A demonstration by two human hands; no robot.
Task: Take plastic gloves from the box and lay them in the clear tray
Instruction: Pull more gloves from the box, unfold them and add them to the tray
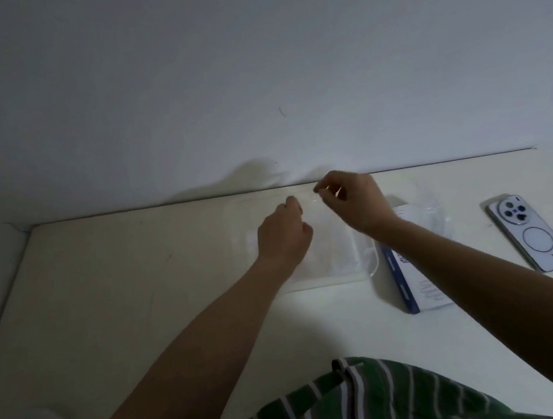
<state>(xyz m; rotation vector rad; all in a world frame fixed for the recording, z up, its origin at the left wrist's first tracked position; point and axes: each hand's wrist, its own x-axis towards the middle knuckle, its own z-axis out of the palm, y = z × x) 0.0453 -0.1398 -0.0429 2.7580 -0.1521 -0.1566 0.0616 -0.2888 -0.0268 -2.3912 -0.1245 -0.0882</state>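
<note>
The left hand (283,232) and right hand (353,200), close together, each pinch the top edge of one filmy glove (309,202) over the single clear tray (371,269) by the tabletop's far edge. The glove looks weightless, limp and clingy, so pinching its corners suits it. One box (414,283) lies beside the tray. Gloves already laid there are too faint to count.

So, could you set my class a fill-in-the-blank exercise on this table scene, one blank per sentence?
1. The blue-edged box lies to the ____ of the clear tray.
2. The phone lies with its ____ lenses facing up.
3. The shirt is ____ with pale stripes.
4. The left hand and right hand are both over the clear ____.

Missing words: right; camera; green; tray.
</note>
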